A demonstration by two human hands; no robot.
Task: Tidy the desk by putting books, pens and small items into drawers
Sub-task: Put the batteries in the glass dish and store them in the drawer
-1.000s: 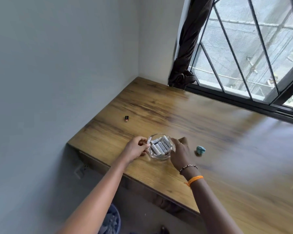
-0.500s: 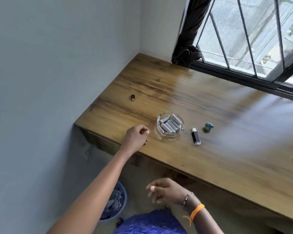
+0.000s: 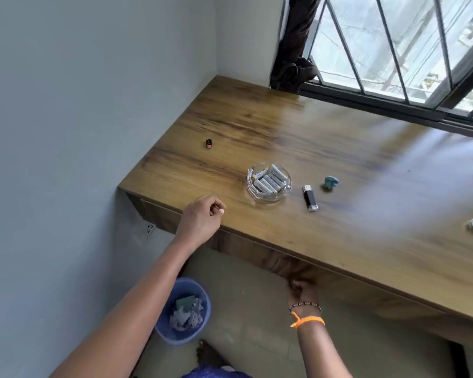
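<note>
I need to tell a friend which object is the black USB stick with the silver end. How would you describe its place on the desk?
Start at the wooden desk under the window and find the glass dish full of white batteries near the front edge. The USB stick lies just right of that dish, below the small teal lump. It is long, black and silver-tipped, unlike the tiny black-and-red piece far to the left.

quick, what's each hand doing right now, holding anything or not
Left hand: fingers curled at the desk edge; whether it holds something small cannot be told.
Right hand: reaching under the desk's front panel, fingers hidden; grip cannot be told.
</note>
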